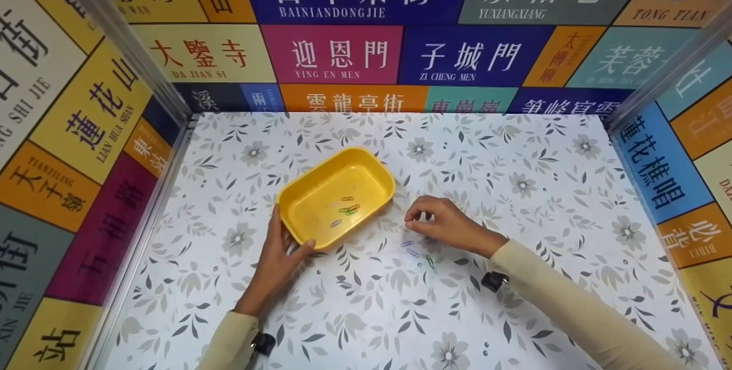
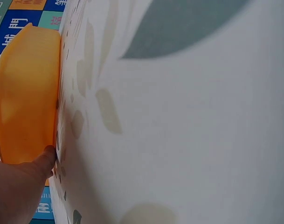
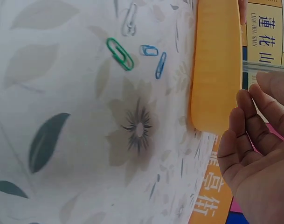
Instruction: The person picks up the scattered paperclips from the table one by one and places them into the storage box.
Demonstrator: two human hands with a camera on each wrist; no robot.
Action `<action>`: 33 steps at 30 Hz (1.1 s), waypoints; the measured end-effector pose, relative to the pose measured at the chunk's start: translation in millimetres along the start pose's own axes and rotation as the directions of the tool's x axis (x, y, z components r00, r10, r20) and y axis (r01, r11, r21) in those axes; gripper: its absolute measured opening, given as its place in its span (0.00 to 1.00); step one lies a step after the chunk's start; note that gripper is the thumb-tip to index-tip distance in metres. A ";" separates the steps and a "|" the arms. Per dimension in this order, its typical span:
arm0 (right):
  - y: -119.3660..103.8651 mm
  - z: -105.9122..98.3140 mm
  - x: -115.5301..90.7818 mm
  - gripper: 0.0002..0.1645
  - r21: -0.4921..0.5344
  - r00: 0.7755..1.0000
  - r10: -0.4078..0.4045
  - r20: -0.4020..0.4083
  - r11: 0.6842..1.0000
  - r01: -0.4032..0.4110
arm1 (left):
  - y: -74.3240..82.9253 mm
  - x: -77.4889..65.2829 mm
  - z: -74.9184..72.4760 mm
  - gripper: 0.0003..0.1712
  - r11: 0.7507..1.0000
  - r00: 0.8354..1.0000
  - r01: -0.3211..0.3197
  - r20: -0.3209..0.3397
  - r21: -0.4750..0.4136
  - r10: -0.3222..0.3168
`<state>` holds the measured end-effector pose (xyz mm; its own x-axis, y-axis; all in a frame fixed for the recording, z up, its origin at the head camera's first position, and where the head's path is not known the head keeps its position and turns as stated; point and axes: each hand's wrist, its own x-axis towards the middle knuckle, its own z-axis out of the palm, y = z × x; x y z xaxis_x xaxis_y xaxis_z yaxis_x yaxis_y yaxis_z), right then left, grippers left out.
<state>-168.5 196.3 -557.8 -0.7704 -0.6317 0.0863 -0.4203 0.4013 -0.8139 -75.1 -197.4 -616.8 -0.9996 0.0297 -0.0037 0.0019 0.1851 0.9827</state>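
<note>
A yellow plastic tray [image 1: 311, 201] stands on the table, with several coloured paper clips [image 1: 349, 210] lying on its floor. My left hand [image 1: 279, 261] holds the tray by its near left corner, the thumb [image 2: 47, 158] against the outer wall. To the right of the tray, above the table, is my right hand [image 1: 449, 224]. Its fingers are bent, with thumb and forefinger close together; whether something small sits between them is not visible. Below that hand lie a green paper clip [image 3: 120, 54], two blue paper clips [image 3: 149, 50] and a whitish paper clip [image 3: 129, 19].
The table [image 1: 514, 147] has a white covering printed with grey flowers and leaves. Panels with street-name signs [image 1: 346, 52] stand behind it and along both sides. Black straps [image 1: 493, 280] circle both wrists over beige sleeves.
</note>
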 end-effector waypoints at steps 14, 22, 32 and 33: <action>18.7 14.9 -21.2 0.02 0.021 0.999 0.000 -0.033 1.000 0.001 | -1.5 -0.2 -1.9 0.68 1.000 1.000 -0.004 -0.004 0.023 0.004; 29.8 21.4 -27.8 0.02 0.019 0.999 0.007 -0.033 1.000 -0.006 | -4.3 0.1 -1.9 0.68 1.000 1.000 -0.024 -0.011 0.018 0.024; 40.4 26.5 -31.5 0.04 0.007 1.000 -0.013 -0.012 1.000 0.013 | -3.5 0.5 -1.4 0.67 0.999 0.999 -0.036 -0.005 0.014 0.036; 41.5 27.0 -31.7 0.04 0.006 1.000 -0.016 -0.014 1.000 0.016 | -3.4 0.6 -1.5 0.68 0.999 0.999 -0.035 -0.007 0.015 0.035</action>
<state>-148.6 215.1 -609.9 -0.7704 -0.6284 0.1076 -0.4297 0.3871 -0.8158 -75.8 -199.4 -619.9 -0.9991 0.0295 0.0316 0.0369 0.1992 0.9793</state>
